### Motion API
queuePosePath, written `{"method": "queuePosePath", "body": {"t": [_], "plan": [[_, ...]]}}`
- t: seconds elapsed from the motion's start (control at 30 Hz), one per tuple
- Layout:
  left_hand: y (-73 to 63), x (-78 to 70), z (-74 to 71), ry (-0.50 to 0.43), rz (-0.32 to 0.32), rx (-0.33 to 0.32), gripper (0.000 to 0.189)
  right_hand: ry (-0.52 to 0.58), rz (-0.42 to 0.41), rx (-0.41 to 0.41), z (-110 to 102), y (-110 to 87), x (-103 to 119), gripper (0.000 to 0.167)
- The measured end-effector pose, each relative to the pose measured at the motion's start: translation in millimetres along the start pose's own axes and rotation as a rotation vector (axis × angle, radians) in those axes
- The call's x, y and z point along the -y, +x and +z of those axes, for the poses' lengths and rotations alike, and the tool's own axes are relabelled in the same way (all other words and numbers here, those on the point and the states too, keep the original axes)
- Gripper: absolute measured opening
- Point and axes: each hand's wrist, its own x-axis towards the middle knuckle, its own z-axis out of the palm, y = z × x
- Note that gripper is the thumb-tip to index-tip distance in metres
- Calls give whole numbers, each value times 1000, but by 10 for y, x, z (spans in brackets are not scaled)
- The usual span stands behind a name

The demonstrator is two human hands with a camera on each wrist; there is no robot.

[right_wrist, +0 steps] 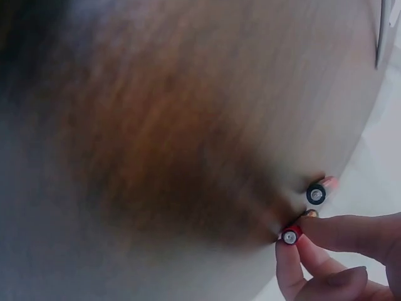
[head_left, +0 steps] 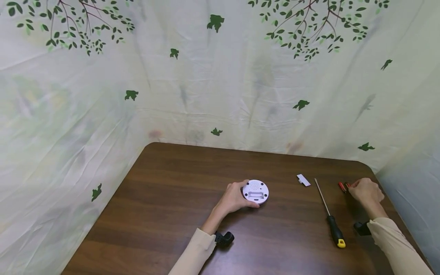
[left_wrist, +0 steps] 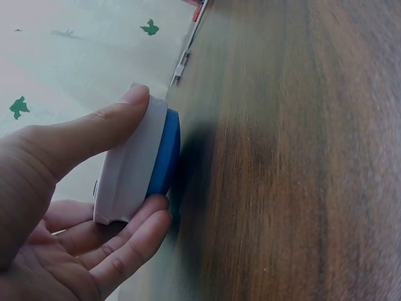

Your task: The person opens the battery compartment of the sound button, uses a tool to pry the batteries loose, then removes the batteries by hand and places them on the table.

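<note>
My left hand (head_left: pixel 235 196) grips a round white device (head_left: pixel 255 186) by its rim, thumb on one side and fingers on the other. Its upturned face shows small speaker holes and an uncovered battery compartment. In the left wrist view, the device (left_wrist: pixel 130 166) has a blue part on its lower side, just above the table. Over at the right, my right hand (head_left: pixel 367 191) pinches a red battery (right_wrist: pixel 291 236) between thumb and fingers. Beside it lies another battery (right_wrist: pixel 317 193) with a black end. The fingers partly hide what else is there.
A white battery cover (head_left: pixel 303 180) lies right of the device. Between it and my right hand is a long screwdriver (head_left: pixel 333 229) with a black and yellow handle. The brown table (head_left: pixel 165 214) meets a leaf-patterned cloth (head_left: pixel 240 95) behind.
</note>
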Motion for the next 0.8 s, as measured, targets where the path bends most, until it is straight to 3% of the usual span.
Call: {"method": "queuePosePath", "body": {"t": [0.33, 0.8], "plan": [[31, -11, 1, 12, 33, 18, 95, -43, -7, 63, -48, 0, -8, 23], [18, 5, -51, -1, 45, 54, 100, -82, -35, 35, -151, -249, 194, 40]]}}
